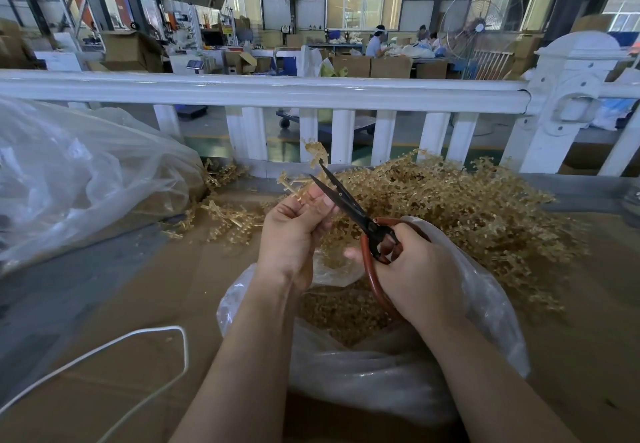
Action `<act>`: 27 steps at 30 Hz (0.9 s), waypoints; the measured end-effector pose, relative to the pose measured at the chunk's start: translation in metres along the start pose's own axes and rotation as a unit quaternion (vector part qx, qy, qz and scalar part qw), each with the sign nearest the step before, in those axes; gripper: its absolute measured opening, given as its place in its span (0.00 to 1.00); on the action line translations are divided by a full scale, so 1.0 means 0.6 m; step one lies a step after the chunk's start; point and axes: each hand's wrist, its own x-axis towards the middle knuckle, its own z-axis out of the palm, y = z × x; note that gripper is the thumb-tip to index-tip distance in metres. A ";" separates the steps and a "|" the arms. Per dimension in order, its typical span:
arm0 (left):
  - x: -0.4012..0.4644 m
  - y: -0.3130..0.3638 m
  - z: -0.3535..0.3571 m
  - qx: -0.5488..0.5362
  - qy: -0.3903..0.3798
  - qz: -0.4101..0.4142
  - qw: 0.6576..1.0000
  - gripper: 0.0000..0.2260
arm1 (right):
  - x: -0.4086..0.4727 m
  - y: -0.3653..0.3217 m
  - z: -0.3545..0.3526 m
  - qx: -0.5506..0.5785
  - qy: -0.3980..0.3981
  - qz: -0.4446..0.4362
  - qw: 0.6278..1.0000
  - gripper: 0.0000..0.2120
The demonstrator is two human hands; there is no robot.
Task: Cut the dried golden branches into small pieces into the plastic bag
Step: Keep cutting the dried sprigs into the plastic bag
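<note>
A white railing fence [263, 94] is running across the view at twelve o'clock, ending in a white post [568, 96] at two o'clock. A large crumpled clear plastic sheet [76, 172] is lying at nine o'clock. A white cord [104, 349] is looping over the brown cardboard surface [145, 304] at seven o'clock. Beyond the fence, a standing fan [485, 23] is showing at one o'clock, cardboard boxes [374, 66] are sitting along a far table, and seated workers [377, 40] are bending over it.

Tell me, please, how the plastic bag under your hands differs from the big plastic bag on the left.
The plastic bag under the hands stands open and holds cut golden pieces; the big plastic bag on the left lies slumped on its side, and no cut pieces show in it. The first is plainly smaller. Both are clear, crinkled plastic.
</note>
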 end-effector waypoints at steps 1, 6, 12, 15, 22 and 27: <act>0.000 -0.001 0.000 0.000 0.000 0.001 1.000 0.06 | -0.001 0.000 0.000 0.001 0.004 -0.003 1.000 0.26; 0.000 -0.001 0.001 -0.011 -0.003 0.000 1.000 0.05 | -0.001 0.000 0.001 0.002 0.019 -0.011 1.000 0.27; -0.001 -0.001 0.001 -0.012 0.000 -0.003 1.000 0.08 | -0.003 0.000 0.001 0.017 0.026 -0.021 0.999 0.28; -0.001 0.000 0.001 -0.013 -0.001 -0.003 1.000 0.08 | -0.003 0.001 0.002 0.014 0.028 -0.021 0.999 0.29; 0.000 0.001 0.002 0.000 -0.007 0.005 1.000 0.07 | -0.001 0.000 0.000 0.020 0.019 -0.020 0.999 0.29; -0.001 0.001 0.003 0.018 -0.004 0.000 1.000 0.09 | 0.001 -0.006 -0.004 0.009 0.019 -0.015 1.000 0.27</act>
